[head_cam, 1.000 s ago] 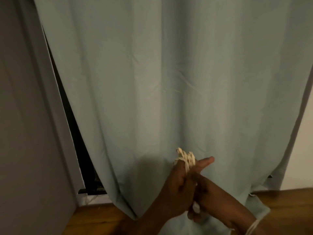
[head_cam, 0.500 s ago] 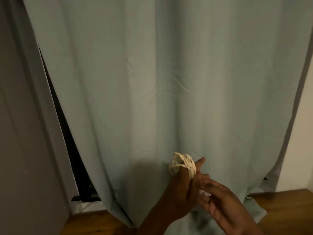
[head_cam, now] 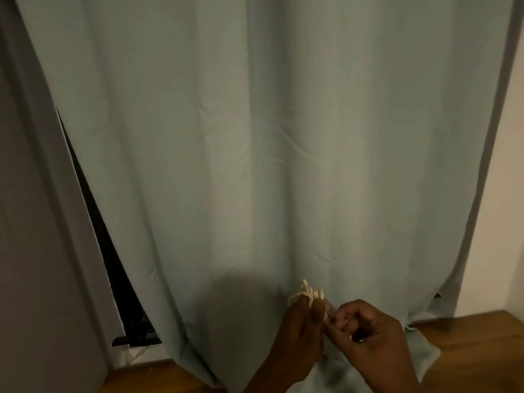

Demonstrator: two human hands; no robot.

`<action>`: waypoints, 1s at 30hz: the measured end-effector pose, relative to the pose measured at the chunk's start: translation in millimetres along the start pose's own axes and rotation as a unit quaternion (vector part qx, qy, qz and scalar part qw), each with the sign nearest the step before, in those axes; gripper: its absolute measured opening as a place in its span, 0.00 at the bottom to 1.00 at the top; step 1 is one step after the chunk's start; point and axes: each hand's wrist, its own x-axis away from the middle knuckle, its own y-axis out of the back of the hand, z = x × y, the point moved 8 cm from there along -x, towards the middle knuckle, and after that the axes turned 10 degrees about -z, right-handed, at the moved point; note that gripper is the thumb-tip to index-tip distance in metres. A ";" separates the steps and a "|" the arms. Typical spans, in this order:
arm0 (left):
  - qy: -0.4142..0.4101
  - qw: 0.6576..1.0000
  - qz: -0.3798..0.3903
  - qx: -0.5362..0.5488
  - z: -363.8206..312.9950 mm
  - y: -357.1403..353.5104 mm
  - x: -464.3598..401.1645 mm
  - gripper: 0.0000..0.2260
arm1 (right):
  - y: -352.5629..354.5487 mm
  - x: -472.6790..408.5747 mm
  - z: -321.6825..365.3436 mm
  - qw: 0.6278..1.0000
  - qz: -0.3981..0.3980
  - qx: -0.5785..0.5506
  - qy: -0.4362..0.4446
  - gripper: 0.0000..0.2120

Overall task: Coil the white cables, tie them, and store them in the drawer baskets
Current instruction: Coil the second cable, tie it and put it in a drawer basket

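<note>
Cable [head_cam: 307,293] was held coiled in the left hand [head_cam: 297,336] at lower centre of frame; right hand [head_cam: 368,333], fingers curled, pinched its loose end. Tying was judged unfinished; no drawer baskets were visible.

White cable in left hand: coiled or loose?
Coiled. The white cable shows as bunched loops above the left hand gripping it. Tied: cannot tell.
</note>
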 end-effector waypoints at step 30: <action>0.292 0.895 0.317 0.113 63.8 -120.8 32.4 0.24 | 66.3 -15.8 -76.2 0.995 0.052 0.069 0.039 0.22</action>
